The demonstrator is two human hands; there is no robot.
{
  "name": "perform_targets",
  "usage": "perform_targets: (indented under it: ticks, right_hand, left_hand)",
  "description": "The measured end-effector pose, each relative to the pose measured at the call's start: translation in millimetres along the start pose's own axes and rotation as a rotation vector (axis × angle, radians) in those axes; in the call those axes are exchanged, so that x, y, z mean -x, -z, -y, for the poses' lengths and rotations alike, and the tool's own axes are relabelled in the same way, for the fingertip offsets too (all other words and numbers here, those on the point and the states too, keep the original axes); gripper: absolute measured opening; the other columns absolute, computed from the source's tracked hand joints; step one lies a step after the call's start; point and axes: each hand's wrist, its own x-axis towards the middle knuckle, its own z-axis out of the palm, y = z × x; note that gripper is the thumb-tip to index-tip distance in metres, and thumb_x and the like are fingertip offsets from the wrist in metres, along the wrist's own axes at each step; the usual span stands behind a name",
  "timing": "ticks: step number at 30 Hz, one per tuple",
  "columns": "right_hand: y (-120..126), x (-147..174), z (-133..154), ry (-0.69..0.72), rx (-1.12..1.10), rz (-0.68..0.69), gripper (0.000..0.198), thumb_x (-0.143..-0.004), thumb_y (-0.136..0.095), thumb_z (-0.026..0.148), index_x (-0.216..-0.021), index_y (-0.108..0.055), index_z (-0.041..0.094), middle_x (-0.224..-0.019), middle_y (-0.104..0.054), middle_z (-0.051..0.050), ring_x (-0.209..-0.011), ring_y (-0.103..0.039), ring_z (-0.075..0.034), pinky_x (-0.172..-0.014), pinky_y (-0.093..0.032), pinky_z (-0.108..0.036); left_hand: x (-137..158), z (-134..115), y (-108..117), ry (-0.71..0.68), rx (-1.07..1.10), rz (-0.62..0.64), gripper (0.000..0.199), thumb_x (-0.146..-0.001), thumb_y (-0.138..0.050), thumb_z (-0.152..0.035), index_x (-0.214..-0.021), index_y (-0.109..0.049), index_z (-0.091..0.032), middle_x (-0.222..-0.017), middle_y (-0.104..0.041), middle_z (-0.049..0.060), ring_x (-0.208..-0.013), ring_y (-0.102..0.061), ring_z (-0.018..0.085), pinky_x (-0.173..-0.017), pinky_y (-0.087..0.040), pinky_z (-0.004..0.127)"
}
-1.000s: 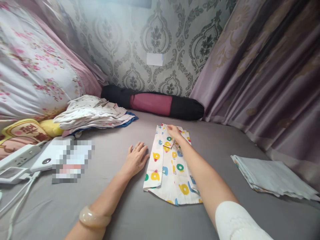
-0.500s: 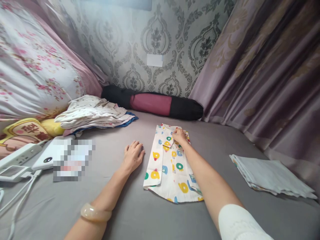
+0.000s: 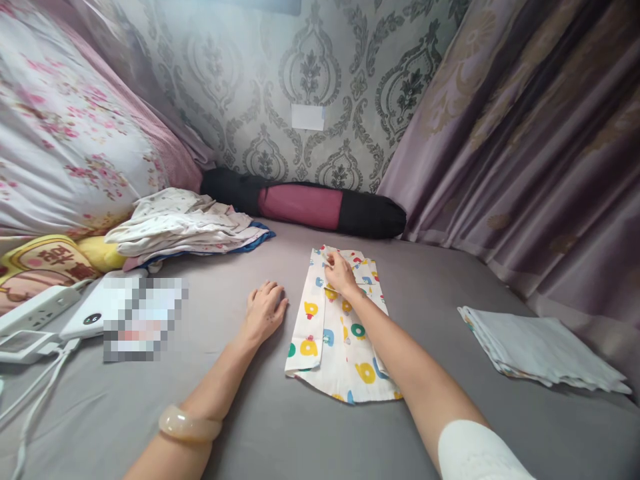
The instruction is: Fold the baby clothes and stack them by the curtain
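In the centre, the garment (image 3: 335,343) is white, printed in yellow, green, blue and red. Beneath, the sheet (image 3: 240,413) is plain grey. At top centre, grey wallpaper (image 3: 310,67) bears darker leafy medallions; at upper right, the mauve curtain (image 3: 480,120) carries tan flowers.

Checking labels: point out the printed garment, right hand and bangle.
Printed garment (image 3: 337,335): head view, middle of its body.
Right hand (image 3: 341,274): head view, back of the hand.
Bangle (image 3: 189,425): head view, middle of its band.

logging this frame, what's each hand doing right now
Left hand: open, palm down on the gray sheet, holding nothing.
Right hand: at the printed garment; open or closed grip cannot be told.
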Motion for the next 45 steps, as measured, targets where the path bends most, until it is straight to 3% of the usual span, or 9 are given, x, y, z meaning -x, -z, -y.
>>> perform_targets:
  ticks: [6,9,12,16,25,33,40,45]
  right_hand:
    - [-6,24,18,0.166,0.152,0.192,0.039,-0.093,-0.046,0.046,-0.118,-0.058,0.020,-0.130,-0.056,-0.010,-0.124,-0.046,-0.023,-0.105,-0.030,-0.035]
    - [-7,22,22,0.159,0.194,0.213,0.044,-0.100,-0.028,0.045,-0.116,-0.060,0.019,-0.133,-0.055,-0.011,-0.129,-0.043,-0.023,-0.110,-0.023,-0.039]
    - [-12,9,22,0.100,0.215,0.222,0.049,-0.101,-0.020,0.037,-0.135,-0.049,0.016,-0.150,-0.041,-0.011,-0.141,-0.028,-0.021,-0.116,-0.012,-0.041]
    - [-22,-9,25,0.072,0.224,0.283,0.058,-0.100,-0.020,0.040,-0.149,-0.031,0.009,-0.159,-0.020,-0.012,-0.148,-0.011,-0.022,-0.118,0.000,-0.045]
    - [-43,-15,26,0.046,0.233,0.287,0.069,-0.098,-0.017,0.048,-0.152,-0.023,0.005,-0.160,-0.015,-0.013,-0.148,-0.007,-0.023,-0.118,-0.001,-0.042]
    - [-44,-13,23,0.043,0.203,0.262,0.067,-0.099,-0.017,0.046,-0.151,-0.025,0.005,-0.160,-0.018,-0.011,-0.148,-0.008,-0.021,-0.119,-0.001,-0.042]
    - [-22,-24,20,-0.014,-0.002,0.361,0.064,-0.099,-0.009,0.047,-0.153,-0.023,0.015,-0.161,-0.014,-0.005,-0.148,-0.007,-0.017,-0.120,-0.005,-0.041]
    - [9,-24,-17,-0.143,0.078,0.187,0.061,-0.100,-0.012,0.044,-0.152,-0.027,0.018,-0.160,-0.018,-0.005,-0.148,-0.009,-0.019,-0.119,-0.005,-0.043]
  left_hand:
    - [0,-2,2,0.001,0.004,0.009,0.028,-0.091,-0.044,-0.030,-0.115,-0.058,-0.025,-0.131,-0.058,0.010,-0.133,-0.043,0.028,-0.107,-0.033,0.052]
    - [0,-5,4,0.006,0.005,0.033,0.029,-0.092,-0.043,-0.030,-0.115,-0.058,-0.023,-0.132,-0.058,0.011,-0.134,-0.042,0.029,-0.107,-0.033,0.053]
    - [-1,-6,5,0.006,0.006,0.051,0.029,-0.092,-0.043,-0.030,-0.116,-0.058,-0.022,-0.133,-0.057,0.012,-0.135,-0.041,0.029,-0.108,-0.032,0.054]
    - [0,-4,2,-0.001,0.000,0.046,0.028,-0.092,-0.044,-0.031,-0.116,-0.058,-0.023,-0.133,-0.057,0.011,-0.135,-0.041,0.030,-0.108,-0.032,0.054]
    - [3,-3,0,-0.034,-0.003,0.022,0.029,-0.093,-0.042,-0.033,-0.116,-0.059,-0.024,-0.132,-0.058,0.010,-0.136,-0.041,0.029,-0.108,-0.032,0.051]
    - [2,-4,1,-0.060,0.001,-0.022,0.030,-0.093,-0.040,-0.034,-0.114,-0.058,-0.024,-0.130,-0.061,0.010,-0.133,-0.044,0.027,-0.108,-0.033,0.050]
    - [3,-9,2,-0.098,0.047,0.013,0.032,-0.095,-0.037,-0.036,-0.116,-0.058,-0.025,-0.131,-0.060,0.009,-0.135,-0.042,0.026,-0.110,-0.031,0.050]
    - [4,-16,3,-0.154,0.076,0.048,0.033,-0.096,-0.036,-0.038,-0.118,-0.057,-0.024,-0.132,-0.060,0.009,-0.135,-0.042,0.026,-0.111,-0.031,0.049]
